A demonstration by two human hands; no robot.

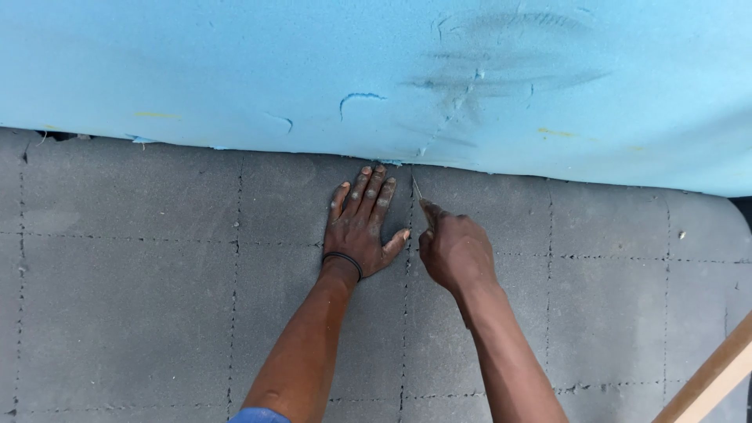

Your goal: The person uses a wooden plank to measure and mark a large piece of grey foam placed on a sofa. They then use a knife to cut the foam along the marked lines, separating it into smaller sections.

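Observation:
My left hand lies flat, fingers spread, on a grey foam sheet, fingertips at the lower edge of a light blue foam slab. A black band circles that wrist. Just to its right, my right hand is closed around a thin blade. The blade's tip points up toward the blue slab's edge, along a dotted cut line in the grey foam.
The grey foam is scored by dashed lines into a grid of squares. The blue slab shows scuffs and small tears. A wooden stick crosses the bottom right corner. A dark gap shows at the right edge.

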